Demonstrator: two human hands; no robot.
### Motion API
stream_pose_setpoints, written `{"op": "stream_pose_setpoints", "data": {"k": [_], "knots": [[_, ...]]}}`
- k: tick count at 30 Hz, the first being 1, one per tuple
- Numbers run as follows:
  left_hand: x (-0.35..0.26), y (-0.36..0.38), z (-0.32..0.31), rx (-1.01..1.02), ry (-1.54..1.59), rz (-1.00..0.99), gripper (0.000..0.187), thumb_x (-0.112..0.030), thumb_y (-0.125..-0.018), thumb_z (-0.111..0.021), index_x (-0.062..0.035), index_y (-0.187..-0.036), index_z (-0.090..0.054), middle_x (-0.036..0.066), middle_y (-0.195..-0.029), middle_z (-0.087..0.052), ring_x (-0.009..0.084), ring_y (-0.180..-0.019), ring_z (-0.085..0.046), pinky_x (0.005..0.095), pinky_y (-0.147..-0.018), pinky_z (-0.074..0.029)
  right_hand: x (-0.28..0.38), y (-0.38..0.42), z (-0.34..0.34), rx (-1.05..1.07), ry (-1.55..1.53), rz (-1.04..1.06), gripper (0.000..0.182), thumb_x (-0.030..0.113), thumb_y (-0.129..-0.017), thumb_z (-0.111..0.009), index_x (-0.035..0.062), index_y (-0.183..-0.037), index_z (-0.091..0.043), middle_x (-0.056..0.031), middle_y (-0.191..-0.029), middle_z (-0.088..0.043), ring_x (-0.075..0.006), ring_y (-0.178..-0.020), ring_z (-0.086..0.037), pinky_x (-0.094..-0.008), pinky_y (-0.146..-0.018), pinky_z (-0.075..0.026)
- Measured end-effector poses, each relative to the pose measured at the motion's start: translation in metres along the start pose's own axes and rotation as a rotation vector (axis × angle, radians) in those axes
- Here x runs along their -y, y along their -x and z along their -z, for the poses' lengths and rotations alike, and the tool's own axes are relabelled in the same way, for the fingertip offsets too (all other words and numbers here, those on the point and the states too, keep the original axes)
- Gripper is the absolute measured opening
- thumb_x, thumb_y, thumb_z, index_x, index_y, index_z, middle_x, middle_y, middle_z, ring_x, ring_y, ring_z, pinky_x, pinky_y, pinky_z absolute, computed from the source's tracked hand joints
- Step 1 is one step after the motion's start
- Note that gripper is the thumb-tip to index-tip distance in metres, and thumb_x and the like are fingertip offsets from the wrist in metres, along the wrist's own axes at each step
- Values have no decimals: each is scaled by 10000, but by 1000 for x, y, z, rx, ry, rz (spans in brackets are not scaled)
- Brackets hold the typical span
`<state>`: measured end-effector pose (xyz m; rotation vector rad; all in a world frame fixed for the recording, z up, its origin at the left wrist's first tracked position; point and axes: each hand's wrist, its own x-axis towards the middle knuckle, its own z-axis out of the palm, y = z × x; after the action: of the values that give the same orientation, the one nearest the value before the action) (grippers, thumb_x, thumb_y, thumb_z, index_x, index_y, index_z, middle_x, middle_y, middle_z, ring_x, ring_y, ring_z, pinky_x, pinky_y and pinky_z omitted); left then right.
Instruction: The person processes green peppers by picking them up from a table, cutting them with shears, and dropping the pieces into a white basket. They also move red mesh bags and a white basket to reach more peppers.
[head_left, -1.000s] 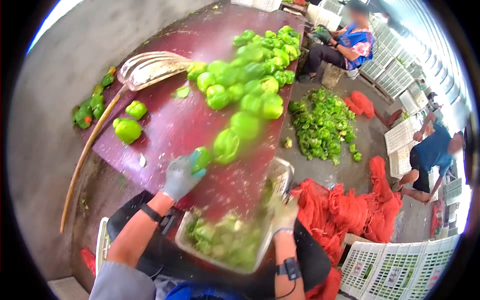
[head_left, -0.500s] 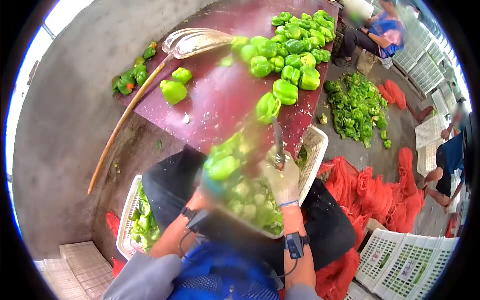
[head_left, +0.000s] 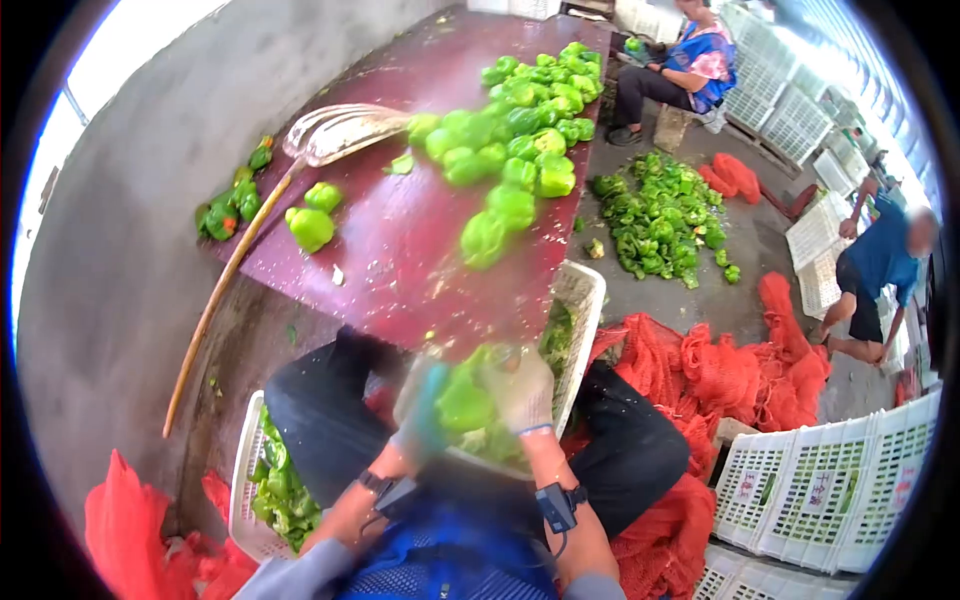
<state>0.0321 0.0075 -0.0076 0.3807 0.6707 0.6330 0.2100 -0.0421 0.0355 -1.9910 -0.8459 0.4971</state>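
Low over the basket between my knees, my left hand (head_left: pixel 425 405), in a glove with teal on it, is closed around a green bell pepper (head_left: pixel 466 402). Against the pepper's right side is my right hand (head_left: pixel 528 390) in a whitish glove, fingers curled. A small brownish patch at its top is all that shows of the knife; the blade is blurred or hidden. Pale and green pepper pieces lie in the basket below, partly covered by the hands. More whole green bell peppers (head_left: pixel 512 207) are spread over the dark red table (head_left: pixel 400 265) ahead.
A wire scoop (head_left: pixel 345 132) with a long wooden handle lies across the table's left side. White baskets (head_left: pixel 240 510) flank my legs. Red mesh sacks (head_left: pixel 730 370), a heap of green peppers (head_left: pixel 660 215) and stacked white crates (head_left: pixel 815 490) are at right. Two people are further back.
My view has shifted, so the table sits further left. The pepper in my left hand is now between both hands. The knife blade, visible before, no longer shows clearly.
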Motion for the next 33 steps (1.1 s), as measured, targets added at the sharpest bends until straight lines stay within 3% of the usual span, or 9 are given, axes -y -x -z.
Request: {"op": "stream_pose_setpoints", "data": {"k": [4,7,10,12,16,18,24,26,33], "knots": [[8,-7,23,73,-580,-151,687,-205,-1111,-774,-56,-1708,-469,81,-1461,-690,194,-1295,-703,365,-1136,-585,-21,7,19,9,76,32,485,408,-915,-871,-18,-1125,-772,-219,-940,-808,-380,-853,-795,-497,-817,-622],[1,2,10,83,-689,-152,715,-160,-1102,-775,-54,-1726,-443,89,-1487,-683,207,-1334,-695,390,-1165,-576,-10,8,52,445,-296,-324,261,238,-991,-868,36,-1124,-770,-6,-903,-741,-76,-839,-697,-292,-718,-553],[-21,26,-36,187,-490,-113,709,-148,-1103,-763,-52,-1728,-442,90,-1513,-677,214,-1349,-694,407,-1175,-574,-22,26,49,420,-786,-365,325,299,-940,-862,-4,-1030,-787,-105,-829,-764,-210,-724,-735,-425,-692,-576],[-30,26,-39,244,-529,-74,688,-140,-1086,-776,-45,-1704,-488,93,-1520,-679,207,-1336,-694,402,-1169,-574,-15,38,53,344,-753,-73,171,151,-947,-804,42,-1076,-785,-46,-962,-743,-160,-831,-712,-405,-659,-560],[-68,16,-24,327,-1061,-19,609,-175,-957,-903,-28,-1514,-703,51,-1365,-775,168,-1260,-710,357,-1140,-559,-33,56,74,514,-817,-250,171,166,-958,-802,49,-1079,-773,-25,-878,-723,-149,-763,-683,-354,-638,-542],[-94,9,-31,647,-1619,-404,560,-89,-905,-869,-64,-1453,-756,91,-1357,-803,199,-1177,-752,380,-1076,-587,-44,53,90,600,-688,-258,142,169,-962,-802,58,-1045,-771,-10,-841,-712,-139,-733,-670,-338,-619,-527],[-119,22,-45,682,-1480,25,574,-89,-891,-869,-72,-1454,-757,108,-1335,-816,169,-1134,-747,385,-1031,-601,-15,58,155,960,-643,-220,364,114,-894,-890,22,-1231,-786,-14,-836,-757,-84,-589,-631,-280,-490,-456],[-137,18,-27,697,-1588,90,565,-129,-955,-854,-55,-1500,-724,122,-1398,-794,147,-1213,-731,355,-1076,-591,30,76,188,680,-1054,-190,351,103,-866,-924,3,-1163,-765,-53,-829,-776,-111,-580,-657,-296,-507,-487],[-127,34,-5,245,-777,8,606,-88,-994,-832,3,-1558,-631,67,-1378,-781,154,-1209,-743,351,-1063,-614,-26,60,145,610,-814,-251,277,182,-953,-884,-22,-1109,-780,3,-886,-746,-98,-723,-671,-292,-629,-508]]}}
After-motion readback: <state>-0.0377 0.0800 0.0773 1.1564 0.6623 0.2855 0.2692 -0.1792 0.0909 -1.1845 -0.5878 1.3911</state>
